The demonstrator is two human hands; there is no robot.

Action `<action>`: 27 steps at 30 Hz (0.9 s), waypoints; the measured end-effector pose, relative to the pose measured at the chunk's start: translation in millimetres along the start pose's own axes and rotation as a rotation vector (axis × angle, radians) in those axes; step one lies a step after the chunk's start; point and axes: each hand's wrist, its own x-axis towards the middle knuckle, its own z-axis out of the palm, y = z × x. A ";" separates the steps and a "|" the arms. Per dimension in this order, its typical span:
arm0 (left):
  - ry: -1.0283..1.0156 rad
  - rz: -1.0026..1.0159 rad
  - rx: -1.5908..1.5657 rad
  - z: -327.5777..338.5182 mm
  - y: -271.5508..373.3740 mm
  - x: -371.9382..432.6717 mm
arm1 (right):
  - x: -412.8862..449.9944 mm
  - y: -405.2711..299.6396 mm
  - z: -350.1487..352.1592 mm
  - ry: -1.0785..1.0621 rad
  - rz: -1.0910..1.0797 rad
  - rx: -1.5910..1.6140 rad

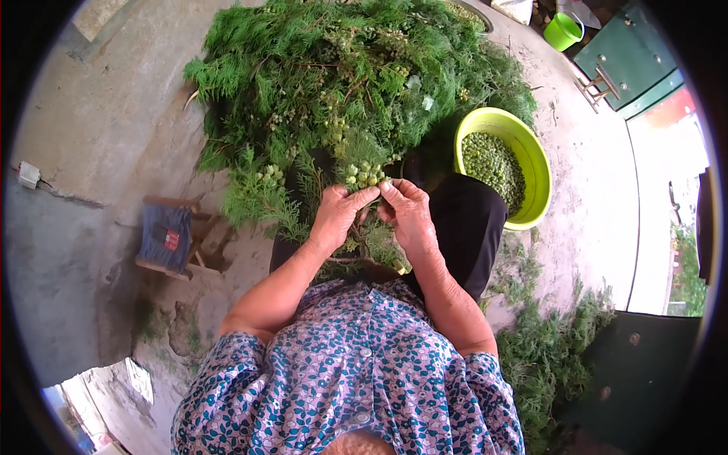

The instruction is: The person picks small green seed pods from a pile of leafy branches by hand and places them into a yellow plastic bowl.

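Both of my hands meet over my lap at a conifer sprig with a cluster of pale green cones (365,174). My left hand (339,213) pinches the sprig just below the cones between thumb and fingers. Thumb and forefinger of my right hand (408,211) close at the cluster's lower right edge; whether a cone is between them cannot be told. More of the leafy branch lies across my lap under the hands. Beside my right knee, a yellow-green plastic basin (537,196) holds many small green cones (493,168).
A large heap of cut conifer branches (341,74) lies in front of me. To the left stands a folding stool with a blue fabric seat (165,236). More greenery (546,352) lies on the floor at right. Farther off are a green bucket (563,32) and a small wooden stool (600,85).
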 end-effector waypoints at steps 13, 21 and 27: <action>0.068 -0.079 -0.128 -1.0 -8.7 2.9 | -7.9 12.6 -5.4 -0.025 -0.168 -0.224; 0.074 -0.129 -0.217 -2.8 -5.5 -0.1 | -2.4 19.2 -23.6 -0.145 -0.038 0.203; 0.002 -0.099 -0.025 -3.9 -7.4 -5.9 | -4.8 4.3 -29.4 -0.117 -0.028 0.124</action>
